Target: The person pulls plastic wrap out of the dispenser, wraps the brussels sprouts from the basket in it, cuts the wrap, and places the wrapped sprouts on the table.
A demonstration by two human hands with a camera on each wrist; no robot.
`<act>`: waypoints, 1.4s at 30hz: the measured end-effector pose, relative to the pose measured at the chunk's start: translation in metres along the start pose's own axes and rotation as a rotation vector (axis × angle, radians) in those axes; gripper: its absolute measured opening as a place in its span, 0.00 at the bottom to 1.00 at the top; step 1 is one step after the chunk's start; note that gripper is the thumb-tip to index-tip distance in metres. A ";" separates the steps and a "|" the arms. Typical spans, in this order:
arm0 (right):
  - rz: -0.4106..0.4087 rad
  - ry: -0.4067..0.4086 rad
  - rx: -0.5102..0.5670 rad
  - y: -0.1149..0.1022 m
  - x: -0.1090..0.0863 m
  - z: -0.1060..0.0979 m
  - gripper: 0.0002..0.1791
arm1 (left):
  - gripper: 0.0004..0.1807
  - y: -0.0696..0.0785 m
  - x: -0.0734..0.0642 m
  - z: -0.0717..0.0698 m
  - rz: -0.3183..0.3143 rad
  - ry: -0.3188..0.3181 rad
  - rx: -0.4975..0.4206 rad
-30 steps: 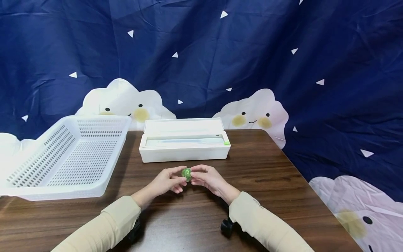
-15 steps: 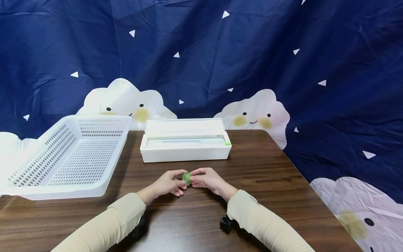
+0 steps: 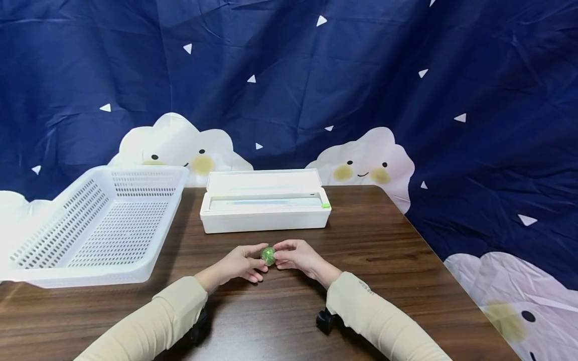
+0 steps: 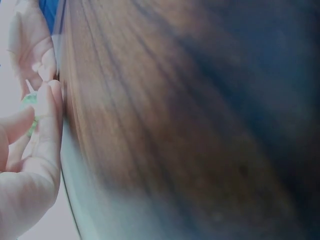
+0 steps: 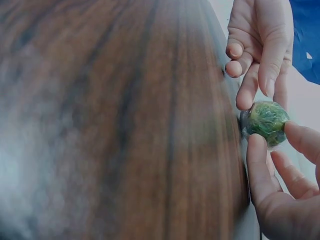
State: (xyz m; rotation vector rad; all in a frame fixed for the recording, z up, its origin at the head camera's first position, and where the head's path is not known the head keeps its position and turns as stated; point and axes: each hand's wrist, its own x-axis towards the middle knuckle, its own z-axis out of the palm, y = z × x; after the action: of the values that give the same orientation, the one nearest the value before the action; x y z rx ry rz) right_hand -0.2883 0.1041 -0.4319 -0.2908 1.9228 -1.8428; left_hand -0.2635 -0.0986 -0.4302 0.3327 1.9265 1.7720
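Observation:
A small round green Brussels sprout [image 5: 269,122] in shiny clear film is held between the hands, in front of the white box, in the head view. The left hand [image 3: 238,263] has its thumb and index finger at the sprout's left side, pinching it. From the other side the right hand [image 3: 301,259] pinches it with thumb and fingertips. In the right wrist view the sprout's veined leaves show through the wrap, with right fingertips [image 5: 257,142] against it. Fingers hide most of it in the left wrist view, leaving a green patch [image 4: 30,99].
An open white cling film dispenser box [image 3: 266,220] with a small green tab lies behind the hands. At left stands a white perforated plastic basket [image 3: 90,275]. The brown wooden table [image 3: 379,281] ends at a slanted right edge, with a dark blue curtain [image 3: 289,75] behind.
Both hands and the sprout have come slightly lower, toward the camera wearer. The sprout looks turned a little between the fingers. The box and basket stay put.

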 end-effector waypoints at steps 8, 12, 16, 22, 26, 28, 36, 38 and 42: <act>0.000 0.008 0.003 0.001 0.000 -0.002 0.20 | 0.34 -0.003 0.001 0.000 -0.005 0.020 -0.006; 0.001 0.011 0.008 0.001 0.000 -0.001 0.19 | 0.34 -0.003 0.001 -0.001 -0.006 0.026 -0.008; -0.001 0.020 0.009 0.001 0.001 -0.001 0.17 | 0.34 -0.003 0.001 -0.002 -0.003 0.032 -0.005; -0.007 0.041 0.004 0.001 0.001 0.000 0.17 | 0.34 -0.002 0.000 -0.003 0.000 0.028 0.000; -0.008 0.053 -0.003 0.001 0.002 0.000 0.16 | 0.34 -0.002 -0.001 -0.002 0.001 0.028 0.002; -0.009 0.056 -0.004 0.002 0.003 0.000 0.16 | 0.34 -0.002 -0.001 -0.002 0.002 0.029 0.001; -0.011 0.060 -0.003 0.004 0.005 0.002 0.14 | 0.30 -0.002 -0.001 -0.003 0.028 0.091 0.031; -0.017 0.055 0.003 0.003 0.005 0.004 0.14 | 0.28 -0.002 -0.002 -0.003 0.043 0.101 0.033; -0.030 0.043 0.016 0.002 0.004 0.007 0.14 | 0.26 -0.003 -0.002 -0.003 0.045 0.128 0.016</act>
State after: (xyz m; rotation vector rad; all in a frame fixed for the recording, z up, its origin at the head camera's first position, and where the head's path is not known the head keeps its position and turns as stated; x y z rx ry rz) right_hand -0.2881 0.0962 -0.4344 -0.2790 1.9409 -1.8981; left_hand -0.2624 -0.1023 -0.4327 0.2765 2.0373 1.8474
